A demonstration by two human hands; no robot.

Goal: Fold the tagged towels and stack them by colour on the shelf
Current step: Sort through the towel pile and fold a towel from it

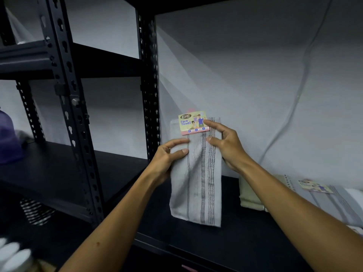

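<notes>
I hold the grey striped face towel [196,173] upright in front of the black shelf [245,238], its long axis running up and down and its lower edge hanging just over the shelf board. The card tag [193,122] sits at its top edge. My left hand [169,156] grips the towel's left edge, thumb in front and fingers curled behind the cloth. My right hand [225,144] pinches the right edge a little higher, one fingertip touching the tag. Both hands lie level with the upper half, so I judge the hanging end must come up for the next fold. To the right on the shelf lie a beige folded towel [253,197] and, beyond it, a grey tagged towel [334,201].
</notes>
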